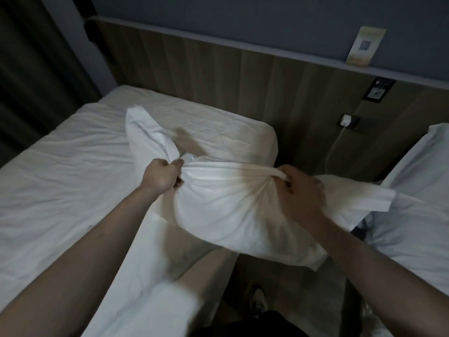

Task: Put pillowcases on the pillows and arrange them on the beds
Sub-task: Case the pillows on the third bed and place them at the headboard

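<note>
Over the gap between the two beds, the left hand (161, 175) and right hand (300, 188) are clenching the pillowcase (233, 205) mouth, apparently stretching it to settle the pillow inside.

two beds (60, 166) (413, 239), two pillows (230, 203) (418, 161), two hands (160, 176) (301, 188), one charger (345, 120)

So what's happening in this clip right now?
A person is fitting a white pillowcase over a pillow, held above the gap between two beds. The left hand and right hand each grip bunched fabric at the open end, stretching it taut between them. The near bed has only its sheet showing; another white pillow already lies on the bed to the right.
</note>
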Available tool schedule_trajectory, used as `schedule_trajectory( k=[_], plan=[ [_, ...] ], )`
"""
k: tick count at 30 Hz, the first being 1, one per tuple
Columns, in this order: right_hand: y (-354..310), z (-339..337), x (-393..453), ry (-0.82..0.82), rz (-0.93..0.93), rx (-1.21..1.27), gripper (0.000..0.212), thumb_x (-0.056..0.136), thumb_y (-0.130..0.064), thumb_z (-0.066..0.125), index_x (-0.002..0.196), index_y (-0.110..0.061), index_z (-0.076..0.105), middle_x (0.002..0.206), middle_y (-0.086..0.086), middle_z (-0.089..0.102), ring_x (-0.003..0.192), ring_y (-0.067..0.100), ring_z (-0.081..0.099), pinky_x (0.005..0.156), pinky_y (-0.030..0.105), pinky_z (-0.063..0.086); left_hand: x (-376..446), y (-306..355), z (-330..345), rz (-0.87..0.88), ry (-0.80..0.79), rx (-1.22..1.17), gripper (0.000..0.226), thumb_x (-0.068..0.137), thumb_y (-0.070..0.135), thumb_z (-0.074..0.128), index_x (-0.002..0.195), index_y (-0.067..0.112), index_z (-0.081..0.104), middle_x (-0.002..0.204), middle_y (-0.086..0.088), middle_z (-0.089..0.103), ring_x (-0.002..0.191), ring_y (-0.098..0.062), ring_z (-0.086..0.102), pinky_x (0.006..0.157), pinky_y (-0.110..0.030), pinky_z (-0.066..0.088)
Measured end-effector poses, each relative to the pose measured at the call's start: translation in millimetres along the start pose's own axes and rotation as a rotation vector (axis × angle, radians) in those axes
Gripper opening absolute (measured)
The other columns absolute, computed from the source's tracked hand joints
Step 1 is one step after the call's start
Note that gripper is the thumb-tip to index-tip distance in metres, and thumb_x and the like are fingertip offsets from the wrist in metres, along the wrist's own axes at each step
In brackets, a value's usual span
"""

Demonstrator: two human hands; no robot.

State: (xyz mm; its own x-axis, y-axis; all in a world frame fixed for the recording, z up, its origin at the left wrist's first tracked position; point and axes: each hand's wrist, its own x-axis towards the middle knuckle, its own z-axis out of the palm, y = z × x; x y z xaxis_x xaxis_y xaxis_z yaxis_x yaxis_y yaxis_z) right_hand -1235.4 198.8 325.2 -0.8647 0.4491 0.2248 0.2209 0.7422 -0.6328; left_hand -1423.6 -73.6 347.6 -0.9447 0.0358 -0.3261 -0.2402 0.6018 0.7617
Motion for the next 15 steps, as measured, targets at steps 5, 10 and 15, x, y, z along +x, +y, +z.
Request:
schedule_trajectory(
  k=[5,10,15],
  plan=[
    [28.0,-9.3,57.8,-0.041,-0.066,0.103,0.012,0.091,-0.031,0.049,0.093,-0.029,0.061,0.069,-0.016,0.053,0.064,-0.005,0.05,0.066,0.005,0.034,16.0,19.5,28.9,-0.012,0.095,-0.086,0.049,0.094,0.045,0.064,0.066,0.005,0.069,0.059,-0.009,0.074,0.068,-0.026,0.073,0.068,-0.033,0.052],
    [58.6,-7.2,113.1,-0.086,-0.067,0.118,0.006,0.094,-0.031,0.055,0.092,-0.03,0.06,0.068,-0.016,0.052,0.065,-0.001,0.053,0.064,0.015,0.033,36.5,51.6,47.6,-0.027,0.155,-0.2,0.06,0.093,0.049,0.067,0.077,-0.008,0.068,0.081,-0.021,0.077,0.06,-0.017,0.06,0.06,-0.03,0.043],
    [81.3,7.8,160.0,-0.117,-0.087,0.08,0.02,0.097,-0.019,0.064,0.085,-0.031,0.052,0.067,-0.017,0.049,0.063,-0.002,0.049,0.06,0.016,0.033,79.3,83.3,62.3,-0.026,0.157,-0.33,0.049,0.091,0.049,0.071,0.07,0.006,0.061,0.052,0.0,0.068,0.062,-0.019,0.057,0.064,-0.031,0.043]
  ],
)
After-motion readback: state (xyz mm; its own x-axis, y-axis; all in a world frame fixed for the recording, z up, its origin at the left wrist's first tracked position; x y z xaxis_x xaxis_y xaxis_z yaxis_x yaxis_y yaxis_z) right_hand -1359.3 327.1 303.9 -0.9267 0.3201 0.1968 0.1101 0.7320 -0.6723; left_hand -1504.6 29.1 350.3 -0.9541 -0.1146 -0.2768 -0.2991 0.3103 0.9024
